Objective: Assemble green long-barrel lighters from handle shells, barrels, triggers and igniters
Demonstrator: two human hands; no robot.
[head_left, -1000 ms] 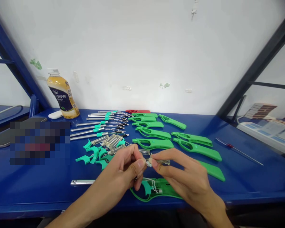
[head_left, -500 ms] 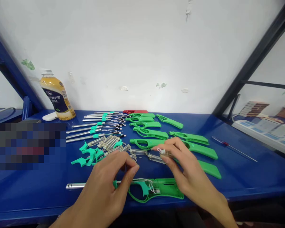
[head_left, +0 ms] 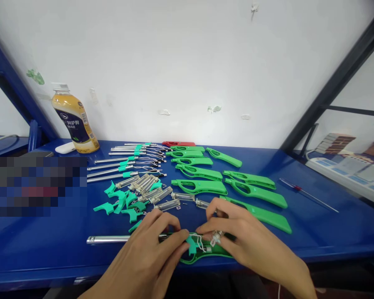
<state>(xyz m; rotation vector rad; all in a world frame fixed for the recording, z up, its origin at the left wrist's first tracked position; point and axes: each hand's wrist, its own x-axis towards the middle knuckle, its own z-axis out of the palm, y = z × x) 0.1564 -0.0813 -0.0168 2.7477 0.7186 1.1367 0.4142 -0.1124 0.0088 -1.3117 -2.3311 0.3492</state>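
A green lighter shell half lies open at the table's front edge, with a silver tube sticking out to the left. My left hand is over the shell, its fingertips closed on the teal trigger piece. White wires run beside that piece. My right hand holds a clear cartridge with a metal end over the shell, its index fingertip near the wires. The cartridge is partly hidden by the fingers.
Behind my hands lie several clear cartridges, loose teal pieces, silver tubes with wires and green shells. A screwdriver lies right. A bottle stands back left against the wall.
My right hand has moved down and left, bringing the cartridge over the open shell. My left hand has shifted right onto the teal trigger piece, uncovering more loose pieces behind it.
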